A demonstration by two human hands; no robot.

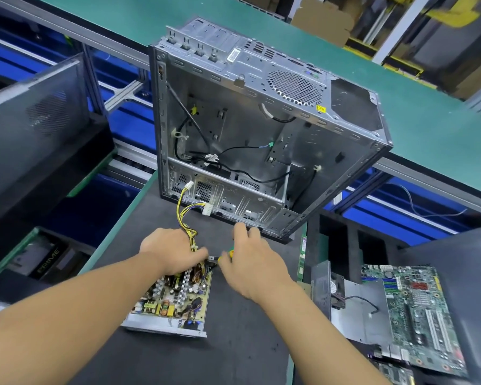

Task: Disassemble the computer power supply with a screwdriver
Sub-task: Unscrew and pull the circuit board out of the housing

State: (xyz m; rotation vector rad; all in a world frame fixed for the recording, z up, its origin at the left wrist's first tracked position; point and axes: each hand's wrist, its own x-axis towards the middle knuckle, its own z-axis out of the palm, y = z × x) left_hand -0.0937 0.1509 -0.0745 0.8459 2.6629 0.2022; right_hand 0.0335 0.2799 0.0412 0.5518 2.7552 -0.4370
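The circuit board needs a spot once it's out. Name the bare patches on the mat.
Bare mat lies nearest you, between the power supply and the fan plate. A smaller strip sits left of the yellow cables, in front of the computer case. The right side is crowded with the motherboard.

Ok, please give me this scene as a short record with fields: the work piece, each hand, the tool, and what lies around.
Work piece: power supply, cover off, circuit board exposed, lying on the dark mat
Left hand: holds the far end of the power supply, beside the yellow-black cables
Right hand: grips the screwdriver
Tool: green-yellow handle, at the far right corner of the power supply; tip hidden
Behind: computer case, open, mostly stripped
Right side: motherboard
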